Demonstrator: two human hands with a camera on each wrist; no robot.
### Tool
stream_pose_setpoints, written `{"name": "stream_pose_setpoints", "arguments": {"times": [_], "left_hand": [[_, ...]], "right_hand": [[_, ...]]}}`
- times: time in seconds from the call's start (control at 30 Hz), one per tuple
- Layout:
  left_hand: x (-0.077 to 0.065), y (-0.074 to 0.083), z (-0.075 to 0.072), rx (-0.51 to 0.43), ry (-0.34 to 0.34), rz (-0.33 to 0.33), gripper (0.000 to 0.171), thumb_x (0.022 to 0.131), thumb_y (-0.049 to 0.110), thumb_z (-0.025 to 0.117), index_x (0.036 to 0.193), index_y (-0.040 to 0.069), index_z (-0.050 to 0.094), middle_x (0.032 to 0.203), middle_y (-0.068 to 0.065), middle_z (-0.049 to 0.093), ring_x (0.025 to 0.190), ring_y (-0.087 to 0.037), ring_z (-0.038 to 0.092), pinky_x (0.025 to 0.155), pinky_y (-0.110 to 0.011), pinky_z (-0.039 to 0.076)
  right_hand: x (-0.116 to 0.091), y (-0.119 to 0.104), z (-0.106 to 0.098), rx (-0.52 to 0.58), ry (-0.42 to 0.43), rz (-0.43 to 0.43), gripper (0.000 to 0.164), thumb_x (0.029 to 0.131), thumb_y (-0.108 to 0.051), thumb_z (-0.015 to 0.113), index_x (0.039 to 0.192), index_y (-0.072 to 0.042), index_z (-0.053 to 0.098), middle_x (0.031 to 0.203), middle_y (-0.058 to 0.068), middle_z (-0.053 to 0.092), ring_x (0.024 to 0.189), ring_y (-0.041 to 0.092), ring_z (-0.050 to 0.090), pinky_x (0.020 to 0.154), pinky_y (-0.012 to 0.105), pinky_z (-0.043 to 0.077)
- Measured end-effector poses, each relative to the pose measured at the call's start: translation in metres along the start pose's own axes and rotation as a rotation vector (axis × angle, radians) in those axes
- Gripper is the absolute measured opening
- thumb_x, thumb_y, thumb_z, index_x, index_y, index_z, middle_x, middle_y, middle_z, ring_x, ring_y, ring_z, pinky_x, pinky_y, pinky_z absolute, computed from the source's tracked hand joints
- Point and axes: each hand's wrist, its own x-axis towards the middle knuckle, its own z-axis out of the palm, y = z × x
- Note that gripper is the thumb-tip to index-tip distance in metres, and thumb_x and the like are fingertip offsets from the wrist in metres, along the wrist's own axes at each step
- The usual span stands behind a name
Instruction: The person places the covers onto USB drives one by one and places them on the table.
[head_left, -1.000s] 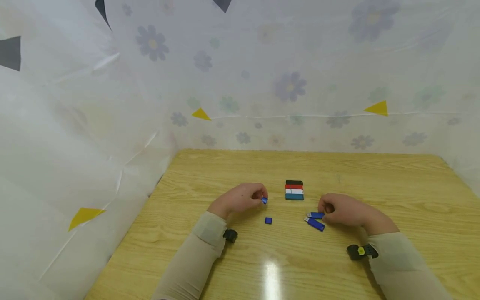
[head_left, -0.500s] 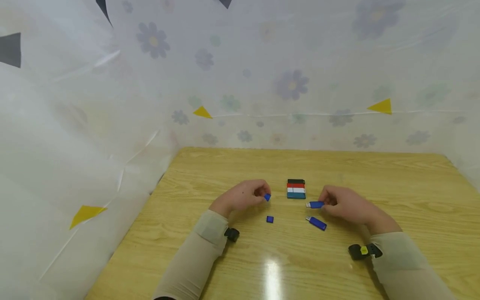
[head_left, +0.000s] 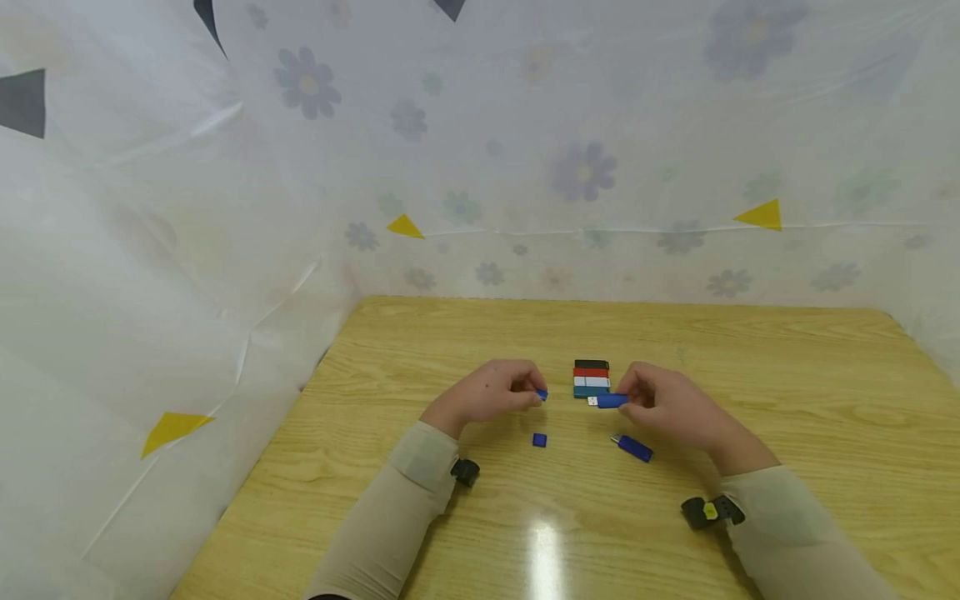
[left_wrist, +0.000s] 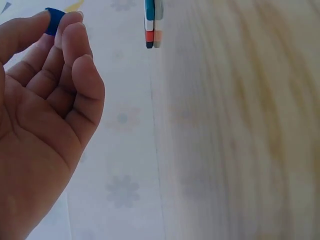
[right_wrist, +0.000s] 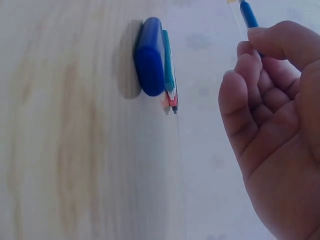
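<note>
Between thumb and fingertips my left hand (head_left: 497, 388) pinches a small blue USB stick cap (left_wrist: 55, 21), raised above the table. Opposite it, my right hand (head_left: 670, 408) pinches a blue USB stick (head_left: 611, 401) by its back end, the metal plug pointing left toward the cap. Cap and plug are apart. A second blue USB stick (head_left: 634, 448) lies uncapped on the table below the right hand, its plug toward the upper left. Another blue cap (head_left: 540, 440) lies on the table below the left hand.
Behind the hands, black, red, white and teal USB sticks (head_left: 592, 377) lie side by side in a tight stack on the wooden table (head_left: 420, 333). A flower-patterned white sheet (head_left: 480, 167) hangs behind the table and along its left side.
My right hand has lifted the blue USB stick away from the other one and carried it up and left. My left hand has shifted slightly right with the cap.
</note>
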Motion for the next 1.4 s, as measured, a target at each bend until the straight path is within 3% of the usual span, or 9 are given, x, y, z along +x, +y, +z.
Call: {"name": "stream_pose_setpoints", "arguments": {"times": [0.23, 0.53, 0.7, 0.9, 1.2, 1.4], "left_hand": [[0.0, -0.001, 0.001, -0.034, 0.0, 0.07, 0.022, 0.107, 0.027, 0.055, 0.107, 0.011, 0.071, 0.093, 0.003, 0.069, 0.081, -0.017, 0.063, 0.068, -0.03, 0.053], [0.002, 0.007, 0.005, -0.171, -0.014, 0.026, 0.026, 0.106, 0.02, 0.056, 0.125, 0.006, 0.065, 0.102, -0.014, 0.073, 0.093, -0.03, 0.071, 0.082, -0.036, 0.057], [0.003, 0.011, 0.006, -0.191, -0.034, 0.031, 0.025, 0.103, 0.016, 0.061, 0.126, 0.005, 0.063, 0.102, -0.007, 0.074, 0.094, -0.027, 0.071, 0.081, -0.032, 0.056], [0.003, 0.016, 0.007, -0.246, -0.052, 0.035, 0.021, 0.102, 0.013, 0.063, 0.122, 0.006, 0.062, 0.099, 0.0, 0.074, 0.091, -0.024, 0.073, 0.083, -0.043, 0.058], [0.003, 0.02, 0.012, -0.32, -0.068, 0.042, 0.012, 0.102, 0.01, 0.062, 0.113, 0.005, 0.063, 0.098, -0.005, 0.075, 0.093, -0.039, 0.071, 0.083, -0.052, 0.056], [0.004, 0.021, 0.015, -0.333, -0.044, 0.058, 0.008, 0.102, 0.01, 0.063, 0.109, 0.007, 0.064, 0.096, -0.005, 0.075, 0.088, -0.034, 0.071, 0.082, -0.052, 0.056]], "right_hand": [[0.0, -0.004, 0.004, 0.018, 0.004, -0.037, 0.013, 0.095, -0.01, 0.07, 0.104, -0.015, 0.062, 0.088, -0.002, 0.063, 0.076, 0.015, 0.058, 0.067, 0.028, 0.051], [0.002, -0.016, 0.012, 0.048, 0.02, -0.041, 0.013, 0.095, -0.013, 0.072, 0.103, -0.013, 0.061, 0.083, -0.001, 0.061, 0.071, 0.015, 0.056, 0.063, 0.028, 0.05], [0.004, -0.021, 0.017, 0.028, 0.047, -0.045, 0.013, 0.096, -0.015, 0.072, 0.102, -0.016, 0.06, 0.083, -0.003, 0.062, 0.07, 0.015, 0.058, 0.062, 0.03, 0.051], [0.006, -0.024, 0.023, 0.047, 0.043, -0.048, 0.013, 0.097, -0.015, 0.07, 0.104, -0.018, 0.06, 0.083, -0.003, 0.063, 0.07, 0.016, 0.06, 0.062, 0.031, 0.052], [0.007, -0.029, 0.031, 0.061, 0.067, -0.086, 0.012, 0.097, -0.013, 0.071, 0.102, -0.016, 0.061, 0.08, -0.004, 0.063, 0.067, 0.014, 0.059, 0.059, 0.03, 0.051], [0.007, -0.032, 0.032, 0.094, 0.091, -0.045, 0.011, 0.096, -0.014, 0.072, 0.101, -0.018, 0.063, 0.079, -0.003, 0.065, 0.064, 0.016, 0.06, 0.057, 0.03, 0.051]]}}
